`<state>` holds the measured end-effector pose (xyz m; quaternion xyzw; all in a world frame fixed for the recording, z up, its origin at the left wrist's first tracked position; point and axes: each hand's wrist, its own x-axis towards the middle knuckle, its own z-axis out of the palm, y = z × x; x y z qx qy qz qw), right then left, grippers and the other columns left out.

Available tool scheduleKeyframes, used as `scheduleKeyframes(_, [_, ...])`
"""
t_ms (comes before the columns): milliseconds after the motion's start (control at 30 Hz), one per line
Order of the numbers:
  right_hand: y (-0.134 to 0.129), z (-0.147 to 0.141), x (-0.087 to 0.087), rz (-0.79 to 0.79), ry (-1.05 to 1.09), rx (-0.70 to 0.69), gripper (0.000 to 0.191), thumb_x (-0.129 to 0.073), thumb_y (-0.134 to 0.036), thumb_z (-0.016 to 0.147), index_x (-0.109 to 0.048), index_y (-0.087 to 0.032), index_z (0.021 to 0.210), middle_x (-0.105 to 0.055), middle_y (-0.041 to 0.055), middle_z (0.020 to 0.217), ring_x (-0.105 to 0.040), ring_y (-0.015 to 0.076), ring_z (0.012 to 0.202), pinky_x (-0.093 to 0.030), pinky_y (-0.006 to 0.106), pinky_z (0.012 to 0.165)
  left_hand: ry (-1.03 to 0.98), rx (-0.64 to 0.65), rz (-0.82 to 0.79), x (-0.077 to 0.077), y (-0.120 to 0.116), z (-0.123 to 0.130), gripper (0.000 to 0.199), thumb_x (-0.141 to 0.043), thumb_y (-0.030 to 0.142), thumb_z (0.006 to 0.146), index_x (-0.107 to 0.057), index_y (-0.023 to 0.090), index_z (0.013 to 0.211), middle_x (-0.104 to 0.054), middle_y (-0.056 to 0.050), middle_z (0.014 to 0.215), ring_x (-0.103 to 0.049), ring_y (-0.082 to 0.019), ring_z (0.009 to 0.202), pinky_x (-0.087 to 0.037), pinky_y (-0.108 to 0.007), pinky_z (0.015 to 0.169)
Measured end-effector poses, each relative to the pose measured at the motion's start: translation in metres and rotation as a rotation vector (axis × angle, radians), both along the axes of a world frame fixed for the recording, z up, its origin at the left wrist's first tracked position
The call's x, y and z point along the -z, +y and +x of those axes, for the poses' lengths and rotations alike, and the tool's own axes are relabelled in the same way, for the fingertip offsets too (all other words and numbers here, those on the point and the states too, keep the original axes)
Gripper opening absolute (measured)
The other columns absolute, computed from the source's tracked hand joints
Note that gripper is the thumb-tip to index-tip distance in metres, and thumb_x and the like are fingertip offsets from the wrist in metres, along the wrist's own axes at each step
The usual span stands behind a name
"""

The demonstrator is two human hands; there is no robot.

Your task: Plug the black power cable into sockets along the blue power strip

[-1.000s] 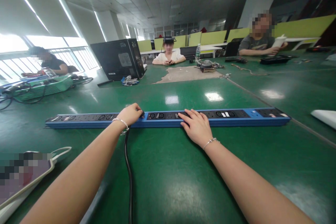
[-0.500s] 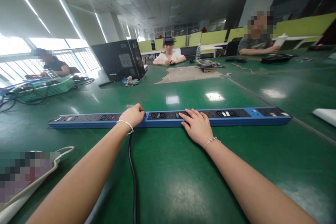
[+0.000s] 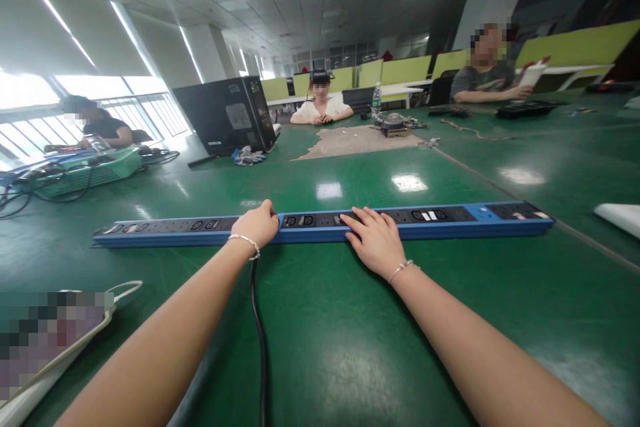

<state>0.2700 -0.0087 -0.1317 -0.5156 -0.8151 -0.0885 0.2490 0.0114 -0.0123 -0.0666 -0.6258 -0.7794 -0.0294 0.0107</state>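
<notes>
Left hand (image 3: 256, 225) curled at blue power strip (image 3: 320, 235), grip unclear; right hand (image 3: 377, 240), fingers spread, rests on its sockets.

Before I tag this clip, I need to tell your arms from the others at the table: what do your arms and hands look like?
Both forearms, left and right, show no sleeves. The left hand and right hand wear no gloves. Each wrist has a thin, silvery bracelet: left bracelet, right bracelet, the right one with small bead-like parts.
</notes>
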Motion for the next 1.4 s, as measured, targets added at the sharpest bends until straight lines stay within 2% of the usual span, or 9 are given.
scheduleKeyframes(233, [0.001, 0.001, 0.002, 0.029, 0.025, 0.038, 0.046, -0.046, -0.036, 0.084, -0.047, -0.024, 0.129, -0.047, 0.0045, 0.134, -0.035, 0.0225, 0.126, -0.021, 0.045, 0.104, -0.041, 0.009, -0.004, 0.0, 0.003, -0.003, 0.029, -0.035, 0.039, 0.08, -0.052, 0.022, 0.096, -0.067, -0.012, 0.093, -0.063, -0.026, 0.085, -0.046, -0.035, 0.072])
scheduleKeyframes(400, [0.0, 0.002, 0.002, 0.024, 0.022, 0.087, 0.046, -0.046, -0.041, 0.084, -0.048, -0.024, 0.127, -0.048, 0.0048, 0.134, -0.034, 0.0245, 0.126, -0.015, 0.051, 0.104, -0.072, 0.016, 0.005, 0.001, 0.006, -0.007, 0.028, -0.037, 0.039, 0.079, -0.052, 0.023, 0.095, -0.068, -0.01, 0.093, -0.063, -0.025, 0.085, -0.046, -0.034, 0.072])
scheduleKeyframes(733, [0.003, 0.004, 0.003, 0.014, 0.01, 0.072, 0.043, -0.047, -0.041, 0.084, -0.051, -0.026, 0.124, -0.049, 0.0044, 0.132, -0.038, 0.0231, 0.123, -0.021, 0.044, 0.102, -0.042, 0.021, 0.024, 0.0, 0.0, -0.002, 0.031, -0.034, 0.039, 0.081, -0.052, 0.021, 0.098, -0.068, -0.013, 0.089, -0.064, -0.026, 0.083, -0.046, -0.035, 0.071])
scheduleKeyframes(1133, [0.002, 0.004, 0.003, 0.018, 0.011, 0.082, 0.043, -0.048, -0.041, 0.084, -0.051, -0.027, 0.124, -0.049, 0.0038, 0.132, -0.038, 0.0227, 0.123, -0.023, 0.043, 0.101, -0.081, -0.008, 0.048, 0.002, 0.001, -0.004, 0.03, -0.038, 0.04, 0.079, -0.056, 0.022, 0.095, -0.068, -0.011, 0.092, -0.063, -0.026, 0.087, -0.046, -0.034, 0.073])
scheduleKeyframes(1233, [0.002, 0.004, 0.003, 0.016, 0.02, 0.079, 0.043, -0.048, -0.041, 0.084, -0.052, -0.028, 0.124, -0.05, 0.0035, 0.132, -0.038, 0.0227, 0.123, -0.023, 0.043, 0.101, -0.085, -0.035, 0.098, -0.018, -0.004, -0.002, 0.03, -0.039, 0.041, 0.078, -0.057, 0.021, 0.093, -0.068, -0.011, 0.086, -0.063, -0.026, 0.083, -0.046, -0.035, 0.07])
scheduleKeyframes(1333, [0.002, 0.004, 0.003, 0.011, 0.025, 0.071, 0.043, -0.048, -0.042, 0.084, -0.051, -0.027, 0.124, -0.049, 0.0033, 0.132, -0.037, 0.023, 0.123, -0.023, 0.043, 0.101, -0.144, -0.049, 0.249, -0.056, -0.012, -0.001, 0.032, -0.042, 0.045, 0.077, -0.058, 0.023, 0.094, -0.066, -0.005, 0.076, -0.062, -0.022, 0.071, -0.045, -0.031, 0.064])
scheduleKeyframes(1400, [0.002, 0.004, 0.003, 0.008, 0.029, 0.07, 0.043, -0.048, -0.041, 0.084, -0.052, -0.027, 0.124, -0.049, 0.0035, 0.132, -0.037, 0.0234, 0.123, -0.022, 0.044, 0.101, -0.223, -0.044, 0.268, -0.079, -0.016, 0.003, 0.032, -0.043, 0.044, 0.076, -0.058, 0.023, 0.095, -0.064, -0.001, 0.067, -0.059, -0.018, 0.057, -0.044, -0.028, 0.057])
